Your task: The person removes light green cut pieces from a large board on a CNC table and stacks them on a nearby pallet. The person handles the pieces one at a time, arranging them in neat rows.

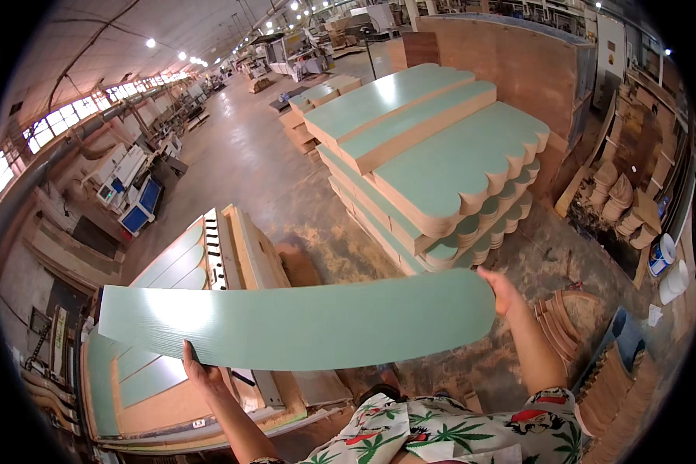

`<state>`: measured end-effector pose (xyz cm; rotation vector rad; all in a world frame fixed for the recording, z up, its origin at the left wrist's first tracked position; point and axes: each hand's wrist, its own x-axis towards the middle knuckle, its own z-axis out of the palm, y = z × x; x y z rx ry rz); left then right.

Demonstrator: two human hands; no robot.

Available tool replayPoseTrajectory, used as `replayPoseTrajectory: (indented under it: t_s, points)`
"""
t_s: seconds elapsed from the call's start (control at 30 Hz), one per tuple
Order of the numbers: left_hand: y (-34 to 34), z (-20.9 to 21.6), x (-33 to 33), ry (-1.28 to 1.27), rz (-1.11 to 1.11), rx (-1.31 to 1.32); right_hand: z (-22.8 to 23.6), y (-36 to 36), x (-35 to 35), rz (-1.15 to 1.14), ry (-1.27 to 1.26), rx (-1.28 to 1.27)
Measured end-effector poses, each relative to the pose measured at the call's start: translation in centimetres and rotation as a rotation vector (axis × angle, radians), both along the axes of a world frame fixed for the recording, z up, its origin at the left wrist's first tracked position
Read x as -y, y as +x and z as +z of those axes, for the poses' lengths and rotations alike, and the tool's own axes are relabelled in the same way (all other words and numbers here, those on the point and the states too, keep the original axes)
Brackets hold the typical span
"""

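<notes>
A long green board (309,325) with one rounded end spans the view in front of me, held up level in both hands. My left hand (199,373) grips its near edge toward the square left end, the thumb on top and the other fingers hidden beneath. Around the rounded right end my right hand (503,294) is closed, its fingers mostly out of sight. Under the board's left part stands a worktable with a wooden jig (218,240) and more green boards (151,379) lying flat. The board hides part of that table.
Ahead to the right rise stacks of green round-ended boards (456,162). A large brown wooden panel (503,62) stands behind them. Curved wooden pieces (568,321) lie at my right, near white buckets (673,280). Machines with blue panels (141,207) line the left side.
</notes>
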<state>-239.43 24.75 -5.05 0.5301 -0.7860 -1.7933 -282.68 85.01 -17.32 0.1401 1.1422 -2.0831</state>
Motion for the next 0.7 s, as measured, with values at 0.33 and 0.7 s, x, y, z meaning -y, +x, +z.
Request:
replayPoseTrajectory:
  t_s: [0.33, 0.7]
  points:
    - [-18.7, -3.2, 10.4, 0.308, 0.009, -0.204, 0.5, -4.0, 25.0, 0.259, -0.383, -0.122]
    - [-31.6, -7.7, 17.8, 0.263, 0.063, -0.009, 5.4, -17.1, 46.6, -0.414, -0.214, -0.104]
